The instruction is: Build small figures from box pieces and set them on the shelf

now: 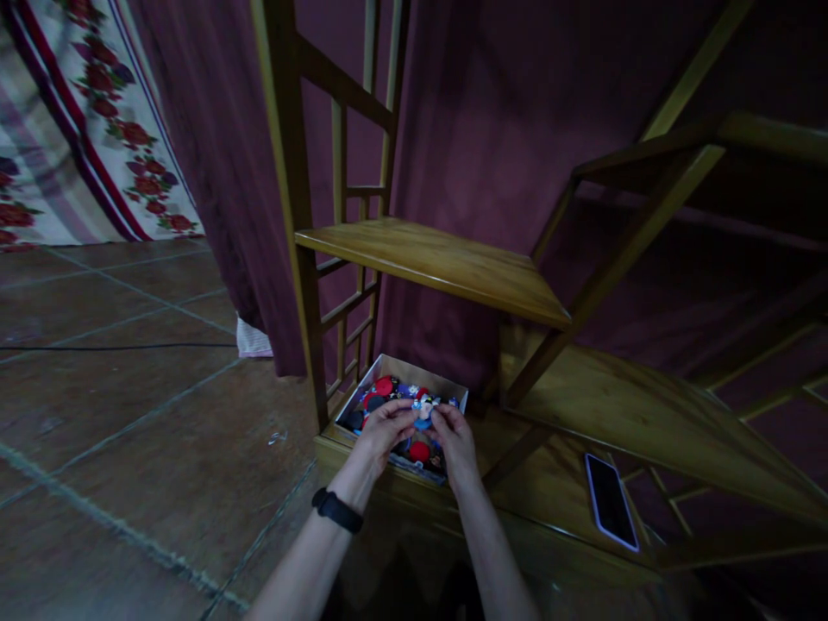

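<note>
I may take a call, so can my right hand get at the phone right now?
Probably yes: the phone lies near the front edge of the shelf, to the right of your right hand, and the front looks open. That hand holds a figurine, though, so may need freeing first.

Held item (pixel 424 410) partly covered by left hand (pixel 388 427) and right hand (pixel 455 436), too small to identify. Pieces (pixel 419 452) in box (pixel 446 385) overlap, details unclear. Forearms (pixel 303 552) cut at bottom edge, shelf unit (pixel 440 259) top and right.
</note>
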`<state>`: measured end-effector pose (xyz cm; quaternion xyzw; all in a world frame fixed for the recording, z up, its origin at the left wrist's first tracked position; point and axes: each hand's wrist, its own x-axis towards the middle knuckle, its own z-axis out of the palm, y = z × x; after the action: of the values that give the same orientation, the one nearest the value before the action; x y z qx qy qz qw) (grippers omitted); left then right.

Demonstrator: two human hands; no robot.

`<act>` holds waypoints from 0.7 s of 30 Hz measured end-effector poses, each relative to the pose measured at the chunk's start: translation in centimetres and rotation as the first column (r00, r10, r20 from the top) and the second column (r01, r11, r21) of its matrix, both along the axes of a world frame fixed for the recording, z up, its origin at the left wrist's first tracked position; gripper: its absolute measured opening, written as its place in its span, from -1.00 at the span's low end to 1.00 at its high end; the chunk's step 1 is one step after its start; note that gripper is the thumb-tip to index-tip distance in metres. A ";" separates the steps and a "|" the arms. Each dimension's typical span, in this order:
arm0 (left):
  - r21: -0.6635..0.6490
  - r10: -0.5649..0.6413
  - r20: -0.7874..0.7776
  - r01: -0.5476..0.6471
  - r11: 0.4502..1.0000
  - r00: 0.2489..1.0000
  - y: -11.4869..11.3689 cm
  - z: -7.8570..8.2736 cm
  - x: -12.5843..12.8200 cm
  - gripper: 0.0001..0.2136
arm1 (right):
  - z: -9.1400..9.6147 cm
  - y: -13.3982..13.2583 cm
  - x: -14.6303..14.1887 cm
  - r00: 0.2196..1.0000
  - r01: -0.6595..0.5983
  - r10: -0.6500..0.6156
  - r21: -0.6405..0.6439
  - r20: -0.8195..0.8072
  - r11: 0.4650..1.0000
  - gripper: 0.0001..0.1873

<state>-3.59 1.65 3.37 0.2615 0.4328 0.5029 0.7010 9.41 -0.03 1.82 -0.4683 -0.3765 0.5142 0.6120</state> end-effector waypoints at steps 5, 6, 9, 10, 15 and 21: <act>-0.005 -0.002 -0.004 0.002 1.000 1.000 -0.4 0.1 -0.2 -0.74 | 0.1 -0.8 -0.3 0.999 -0.040 0.040 -0.005 -0.017 0.999 -0.72; -0.001 -0.004 -0.002 0.004 1.000 1.000 -0.4 0.0 -0.2 -0.75 | 0.1 -0.9 -0.3 0.999 -0.035 0.035 -0.003 -0.026 0.999 -0.72; 0.000 -0.021 -0.009 0.021 1.000 1.000 -0.6 -0.1 -0.2 -0.80 | 0.0 -1.4 -0.2 1.000 -0.001 0.001 0.005 -0.020 1.000 -0.70; -0.002 -0.033 -0.012 0.033 0.999 0.999 -0.6 -0.2 -0.1 -0.82 | 0.0 -1.6 -0.1 1.000 0.011 -0.011 0.009 -0.009 1.000 -0.69; 0.018 -0.068 -0.015 0.068 0.997 0.998 -0.9 -0.3 0.6 -0.86 | 0.3 -2.5 0.6 0.998 0.044 -0.043 -0.020 0.047 0.999 -0.68; 0.020 -0.075 -0.042 0.076 0.997 0.996 -0.7 -0.4 1.4 -0.82 | 0.7 -3.4 1.5 0.996 0.059 -0.054 -0.062 0.070 0.996 -0.63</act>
<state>-2.20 0.99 3.01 0.2954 0.4315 0.4752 0.7076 10.96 -3.43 2.50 -0.5154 -0.3669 0.4923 0.5978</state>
